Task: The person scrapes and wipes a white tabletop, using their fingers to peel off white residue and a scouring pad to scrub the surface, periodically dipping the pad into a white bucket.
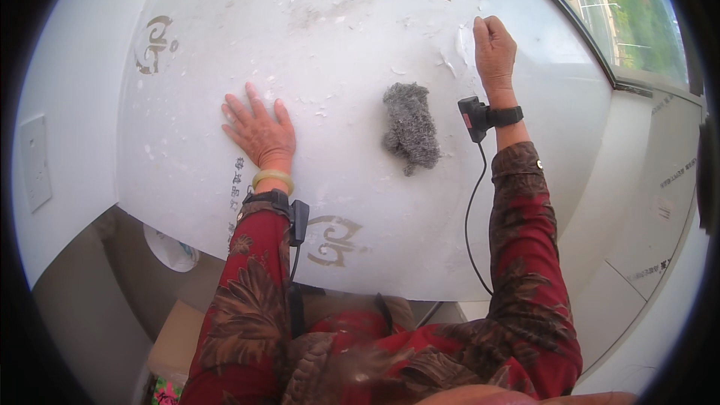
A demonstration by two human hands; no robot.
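Observation:
My left hand [261, 132] rests palm down on a pale board [349, 180] covered in printed film, its fingers spread and nothing held. A bracelet and a strapped black device sit at that wrist. My right hand [495, 50] is curled with the thumb against the fingers, over the board's right part; whether something small is inside the fist cannot be seen. Between the hands lies a grey wire-wool pad [412, 128], touched by neither. White shavings or smears [448, 63] lie on the film just left of my right hand.
A cable [468, 225] runs from the right wrist device [473, 118] toward my body. A window frame [585, 39] borders the board at upper right. On the left wall is a socket plate [35, 163]. Below the board's near left edge are a round white object [169, 250] and a cardboard box [177, 337].

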